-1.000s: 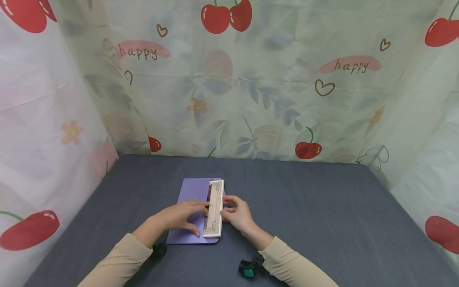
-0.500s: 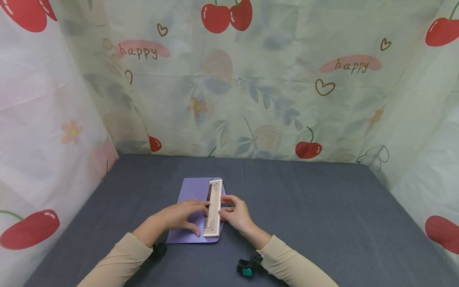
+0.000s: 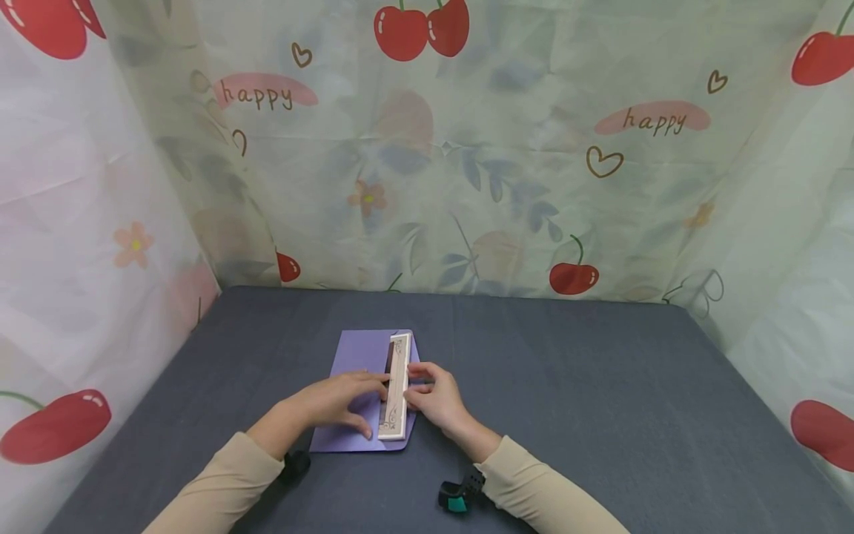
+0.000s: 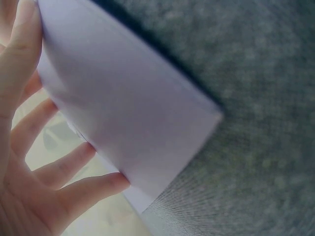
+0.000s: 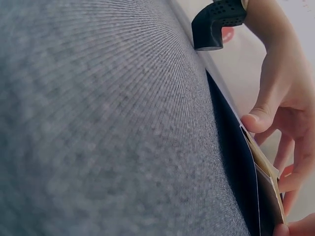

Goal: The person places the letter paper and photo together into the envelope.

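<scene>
A flat purple paper sleeve (image 3: 360,348) lies on the table. A cream card piece (image 3: 398,371) with an ornate printed border sticks out along its right side, a dark strip beside it. My left hand (image 3: 333,400) rests on the sleeve, fingers spread, fingertips at the edge beside the cream piece; in the left wrist view they line the edge of the purple sleeve (image 4: 133,98). My right hand (image 3: 437,397) holds the cream piece's right edge with thumb and bent fingers. In the right wrist view, several thin layers (image 5: 266,182) show at that edge.
The table (image 3: 567,408) has a dark grey cloth cover. Black wrist devices sit at both wrists, the right one (image 3: 457,495) with a teal patch. A cherry-patterned curtain (image 3: 427,185) closes off the back and sides.
My right hand has moved slightly left with the cream piece's edge, so less of the cream piece shows and more purple appears right of it. My left hand has stayed in place.
</scene>
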Demonstrator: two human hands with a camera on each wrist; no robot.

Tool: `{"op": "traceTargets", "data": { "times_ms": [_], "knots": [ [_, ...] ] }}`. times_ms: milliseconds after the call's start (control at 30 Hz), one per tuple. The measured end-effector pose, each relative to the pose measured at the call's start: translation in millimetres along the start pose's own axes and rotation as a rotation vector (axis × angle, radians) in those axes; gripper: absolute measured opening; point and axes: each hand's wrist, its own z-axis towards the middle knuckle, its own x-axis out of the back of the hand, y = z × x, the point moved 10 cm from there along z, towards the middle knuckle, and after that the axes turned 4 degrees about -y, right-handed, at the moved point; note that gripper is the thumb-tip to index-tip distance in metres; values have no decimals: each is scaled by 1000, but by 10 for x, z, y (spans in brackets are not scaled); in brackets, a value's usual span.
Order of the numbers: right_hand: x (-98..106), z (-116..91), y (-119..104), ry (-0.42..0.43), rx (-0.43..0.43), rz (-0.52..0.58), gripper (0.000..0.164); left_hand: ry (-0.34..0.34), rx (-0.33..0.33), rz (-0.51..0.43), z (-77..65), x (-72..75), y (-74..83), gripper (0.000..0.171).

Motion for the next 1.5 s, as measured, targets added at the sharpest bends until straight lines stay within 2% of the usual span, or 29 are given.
{"op": "traceTargets", "data": {
  "times_ms": [600, 967, 1500],
  "knots": [
    [-53, 2, -19, -8, -2, 31, 43, 3, -1, 7, 1, 9, -4, 51],
    [-81, 34, 31, -17, -25, 23, 43, 16, -26, 17, 4, 13, 24, 51],
    [-104, 54, 36, -19, -30, 25, 42, 3, -11, 10, 4, 9, 9, 51]
  ]
}}
